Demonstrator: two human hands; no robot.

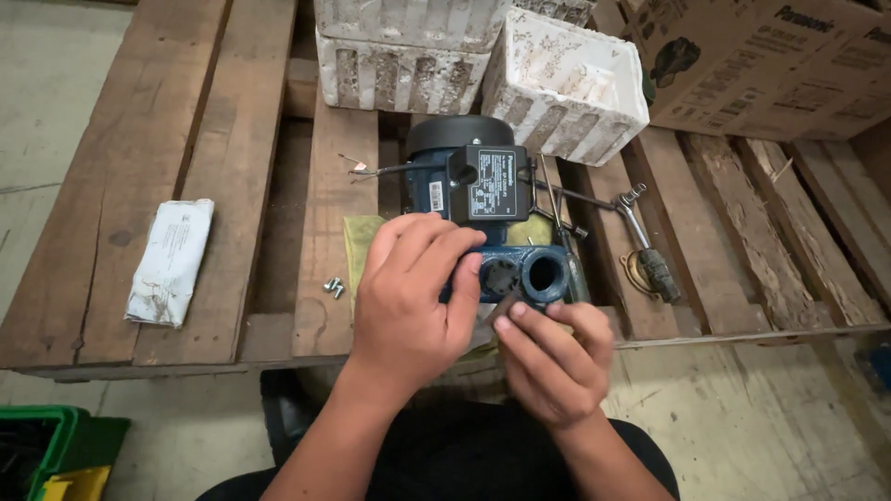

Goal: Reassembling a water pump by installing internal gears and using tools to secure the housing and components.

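On wooden pallet, left hand clasps blue pump; right hand pinches a small part, fingers together.

1. Left of the blue pump, bare planks of the wooden pallet give open passage; only a white folded packet and two small bolts lie there.
2. Behind the pump, white foam blocks stand close, closing that side.
3. To the right, a metal wrench and thin rods lie just beside the pump.
4. A cardboard box fills the far right corner.
5. Both hands crowd the pump's near face; the left hand covers its left front, the right hand sits below the round port.
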